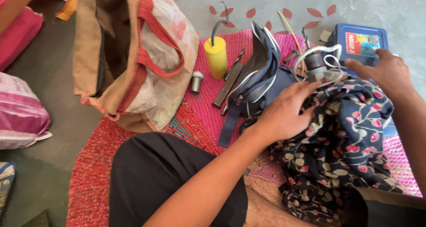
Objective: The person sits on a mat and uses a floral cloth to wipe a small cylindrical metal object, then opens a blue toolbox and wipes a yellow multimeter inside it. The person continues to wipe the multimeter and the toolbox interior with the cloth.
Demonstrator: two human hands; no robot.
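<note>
While on soft floral cloth (341, 142), hands (284, 114).

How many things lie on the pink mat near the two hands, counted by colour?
Yellow: 1, the cylinder with a dark cord.
Blue: 2, the box under the right hand, and the strap bag.
Dark floral: 1, the cloth under the left hand.
Grey metal: 2, the bolt and the flat bar.
Total: 6
</note>
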